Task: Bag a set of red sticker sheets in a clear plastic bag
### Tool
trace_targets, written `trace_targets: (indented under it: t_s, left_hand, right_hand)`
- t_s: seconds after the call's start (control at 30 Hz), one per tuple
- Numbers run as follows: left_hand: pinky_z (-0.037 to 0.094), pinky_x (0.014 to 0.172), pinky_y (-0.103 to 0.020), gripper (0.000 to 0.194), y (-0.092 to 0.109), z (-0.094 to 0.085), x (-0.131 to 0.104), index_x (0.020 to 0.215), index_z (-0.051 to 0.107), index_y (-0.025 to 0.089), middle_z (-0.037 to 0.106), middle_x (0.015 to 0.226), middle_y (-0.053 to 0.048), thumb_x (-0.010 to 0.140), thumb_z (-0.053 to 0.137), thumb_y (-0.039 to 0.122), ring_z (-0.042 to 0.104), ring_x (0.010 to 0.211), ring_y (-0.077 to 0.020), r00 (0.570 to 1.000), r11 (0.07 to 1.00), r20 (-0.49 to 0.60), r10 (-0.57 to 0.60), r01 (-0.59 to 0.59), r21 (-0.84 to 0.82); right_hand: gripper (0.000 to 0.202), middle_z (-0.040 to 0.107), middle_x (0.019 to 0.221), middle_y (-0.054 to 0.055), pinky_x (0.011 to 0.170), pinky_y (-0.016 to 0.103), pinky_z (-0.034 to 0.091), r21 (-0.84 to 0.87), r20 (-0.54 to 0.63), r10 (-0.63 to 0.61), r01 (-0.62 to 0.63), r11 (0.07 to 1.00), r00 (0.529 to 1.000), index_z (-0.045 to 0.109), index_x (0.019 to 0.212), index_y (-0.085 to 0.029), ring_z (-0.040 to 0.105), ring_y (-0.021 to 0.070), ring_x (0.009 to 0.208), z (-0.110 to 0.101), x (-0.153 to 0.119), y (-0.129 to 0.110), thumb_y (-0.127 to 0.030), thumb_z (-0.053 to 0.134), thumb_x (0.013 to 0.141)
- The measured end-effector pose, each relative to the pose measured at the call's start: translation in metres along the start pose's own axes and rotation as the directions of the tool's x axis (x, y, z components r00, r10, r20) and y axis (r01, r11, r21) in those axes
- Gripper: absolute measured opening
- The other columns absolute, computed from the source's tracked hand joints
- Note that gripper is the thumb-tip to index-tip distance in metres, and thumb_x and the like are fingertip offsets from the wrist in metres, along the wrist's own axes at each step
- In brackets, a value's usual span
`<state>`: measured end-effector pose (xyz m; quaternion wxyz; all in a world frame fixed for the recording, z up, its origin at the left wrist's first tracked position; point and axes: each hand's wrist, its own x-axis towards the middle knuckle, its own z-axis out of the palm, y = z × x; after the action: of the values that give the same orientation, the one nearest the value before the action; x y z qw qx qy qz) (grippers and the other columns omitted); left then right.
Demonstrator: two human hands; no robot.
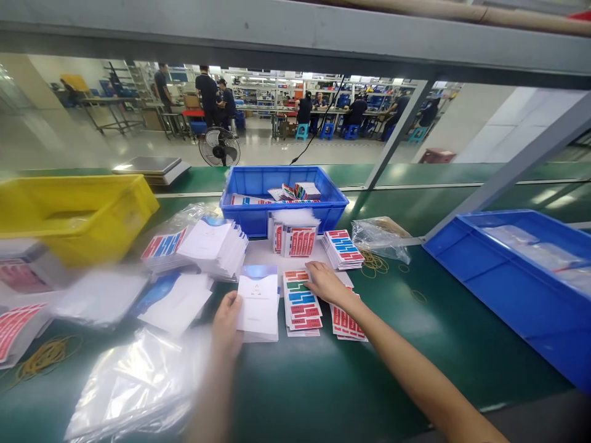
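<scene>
My left hand [227,320] grips the left edge of a white booklet [258,304] with a blue top, which lies over a small stack. My right hand [325,283] rests its fingertips on the upper part of a stack of coloured sticker sheets [302,301]; whether it pinches a sheet is too small to tell. Red label sheets [347,323] lie partly under my right forearm. Behind the hands stand upright bundled cards [300,240], with a red and blue sheet stack [343,249] to their right. Tall piles of white booklets [215,243] are at the left.
A blue bin [284,215] holding cards stands at the back, a yellow bin [124,215] at left, another blue bin [498,295] at right. Plastic bags [133,381] and rubber bands [373,263] lie on the green table [415,369]. A grey frame [401,132] crosses above; people are beyond.
</scene>
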<state>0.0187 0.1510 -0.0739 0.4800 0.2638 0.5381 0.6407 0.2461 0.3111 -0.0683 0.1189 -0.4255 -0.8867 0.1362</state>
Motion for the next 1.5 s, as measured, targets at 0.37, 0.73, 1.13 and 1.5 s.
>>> trace_targets:
  t_s: [0.37,0.73,1.13,1.5]
  left_hand:
    - [0.048,0.063,-0.027,0.04,-0.014,0.0,0.002,0.102,0.049,0.021,0.068,0.089,-0.003,0.077,0.061,0.049,0.064,0.07,-0.0169,0.993,0.999,-0.112,0.035,-0.034,0.013]
    - [0.046,0.067,-0.028,0.031,-0.022,-0.005,0.007,0.101,0.051,0.02,0.065,0.086,-0.004,0.083,0.051,0.045,0.061,0.077,-0.0187,0.971,0.976,-0.2,0.129,-0.088,0.201]
    - [0.046,0.065,-0.027,0.03,-0.026,-0.005,0.007,0.1,0.052,0.022,0.067,0.084,-0.002,0.084,0.05,0.048,0.062,0.073,-0.0181,0.975,0.965,-0.164,0.149,-0.107,0.24]
    - [0.043,0.076,-0.031,0.023,-0.02,-0.004,0.005,0.095,0.055,0.022,0.065,0.09,-0.004,0.087,0.047,0.042,0.059,0.085,-0.0213,0.954,0.917,-0.187,0.233,-0.152,0.369]
  right_hand:
    - [0.028,0.067,0.075,0.003,0.062,0.026,0.046,0.273,0.07,0.006,-0.025,0.962,0.998,0.061,0.081,-0.016,0.06,0.0171,0.069,-0.051,-0.009,-0.003,-0.038,0.047,0.092]
    - [0.028,0.07,0.084,0.007,0.075,0.033,0.045,-0.011,0.044,0.075,-0.075,0.997,0.996,0.068,0.082,-0.016,0.062,0.0196,0.08,-0.022,0.003,-0.016,-0.03,0.048,0.095]
    - [0.016,0.063,0.105,0.011,0.086,0.035,0.042,-0.096,0.028,0.039,-0.036,0.995,0.999,0.061,0.1,-0.016,0.056,0.0259,0.1,-0.003,-0.002,-0.013,-0.026,0.061,0.088]
    - [0.02,0.063,0.07,0.002,0.06,0.026,0.043,0.254,0.246,-0.07,0.005,0.967,0.967,0.054,0.071,-0.018,0.059,0.017,0.067,-0.056,-0.007,-0.035,-0.031,0.056,0.086]
